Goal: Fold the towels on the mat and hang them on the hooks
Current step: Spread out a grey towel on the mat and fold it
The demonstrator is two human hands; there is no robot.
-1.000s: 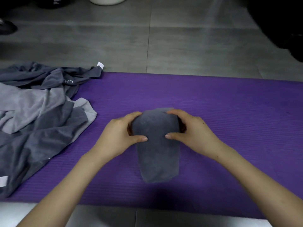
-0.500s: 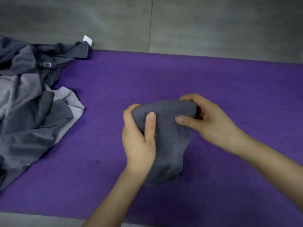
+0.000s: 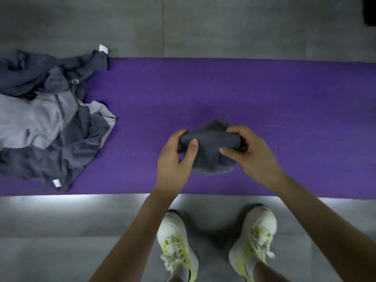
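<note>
A folded dark grey towel (image 3: 209,149) is held above the purple mat (image 3: 223,94), near its front edge. My left hand (image 3: 175,159) grips the towel's left end, thumb over the top. My right hand (image 3: 252,153) grips the right end, fingers curled round the fold. The towel's lower part hangs down between my hands. A heap of unfolded grey towels (image 3: 46,119), dark and light, lies on the mat's left end. No hooks are in view.
Grey tiled floor (image 3: 223,27) surrounds the mat. My two feet in white and yellow shoes (image 3: 177,245) stand on the floor just in front of the mat. A dark object (image 3: 369,13) sits at the top right corner.
The folded towel has come up off the mat in both hands. The camera has risen and tilted down, so my shoes and the mat's front edge now show.
</note>
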